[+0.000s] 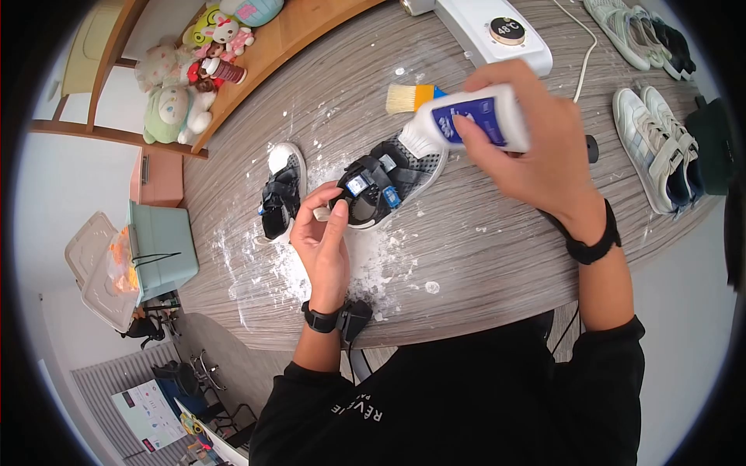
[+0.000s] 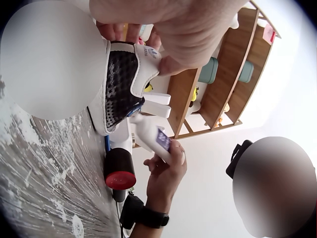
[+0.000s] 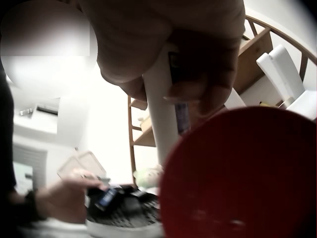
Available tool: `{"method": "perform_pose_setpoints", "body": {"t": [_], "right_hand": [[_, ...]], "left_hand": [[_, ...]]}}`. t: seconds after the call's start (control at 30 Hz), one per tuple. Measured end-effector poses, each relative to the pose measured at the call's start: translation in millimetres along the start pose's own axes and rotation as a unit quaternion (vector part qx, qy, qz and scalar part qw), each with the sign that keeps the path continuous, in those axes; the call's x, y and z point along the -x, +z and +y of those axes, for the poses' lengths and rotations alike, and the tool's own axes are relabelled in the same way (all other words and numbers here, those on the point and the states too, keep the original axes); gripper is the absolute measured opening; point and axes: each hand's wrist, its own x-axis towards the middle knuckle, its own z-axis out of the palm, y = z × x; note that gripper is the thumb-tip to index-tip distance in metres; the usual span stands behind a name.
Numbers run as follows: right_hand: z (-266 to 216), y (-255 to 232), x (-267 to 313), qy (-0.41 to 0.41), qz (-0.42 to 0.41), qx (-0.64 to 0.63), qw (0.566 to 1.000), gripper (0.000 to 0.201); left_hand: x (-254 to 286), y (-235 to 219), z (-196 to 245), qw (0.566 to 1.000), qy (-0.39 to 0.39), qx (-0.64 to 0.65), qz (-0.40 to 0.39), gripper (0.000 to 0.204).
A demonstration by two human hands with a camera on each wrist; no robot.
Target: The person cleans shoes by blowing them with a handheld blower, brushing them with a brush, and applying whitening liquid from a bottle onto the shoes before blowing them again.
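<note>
My left hand (image 1: 325, 252) grips the heel of a small black-and-white shoe (image 1: 359, 203) with its straps undone, tilted with the toe pointing to the far right. My right hand (image 1: 548, 151) holds a white bottle (image 1: 475, 120) with a blue label, tipped so its mouth points down at the toe. Between mouth and toe shows a white, streaky, fan-shaped patch. From the left wrist view, the bottle (image 2: 157, 136) slants toward the shoe's opening side (image 2: 119, 82). The other shoe (image 1: 291, 186) of the pair stands on the table to the left.
White powder (image 1: 365, 272) is scattered over the wood-grain table. A flat brush (image 1: 408, 99) lies beyond the bottle, near a white device (image 1: 497, 31) showing 48°C. A black cylinder with a red end (image 2: 120, 171) stands by my right hand. White sneakers (image 1: 649, 147) sit at the right.
</note>
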Motion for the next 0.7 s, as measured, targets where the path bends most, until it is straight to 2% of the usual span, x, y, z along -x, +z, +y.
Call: {"method": "perform_pose_setpoints", "body": {"t": [0.03,0.07,0.1,0.13,0.2,0.3,0.43,0.53,0.7], "right_hand": [[-5,-3,-1,0.075,0.002,-0.156,0.985,0.033],[-9,-5,-1,0.148,0.003,-0.307,0.940,0.032],[-9,-3,0,0.120,0.012,-0.258,0.959,0.031],[-7,-1,-1,0.119,0.011,-0.259,0.958,0.031],[-2,2,-1,0.055,-0.014,-0.183,0.981,0.030],[-3,4,-1,0.057,-0.003,-0.133,0.989,0.029],[-2,4,1,0.039,-0.008,-0.152,0.988,0.030],[-1,5,3,0.029,-0.041,-0.098,0.994,0.030],[-3,4,1,0.017,0.005,-0.129,0.992,0.032]], "left_hand": [[0,0,0,1.000,0.000,0.000,0.000,0.023],[0,1,1,1.000,0.003,-0.001,-0.001,0.022],[0,1,1,1.000,0.005,-0.002,-0.002,0.022],[0,1,1,1.000,0.006,-0.002,-0.001,0.022],[0,0,1,1.000,-0.001,-0.001,-0.003,0.022],[0,0,0,1.000,0.005,-0.007,-0.004,0.022],[0,0,-1,1.000,0.001,0.001,-0.005,0.022],[-1,-4,-5,1.000,0.009,-0.004,0.001,0.023],[0,-4,-5,1.000,0.011,-0.010,-0.019,0.024]]}}
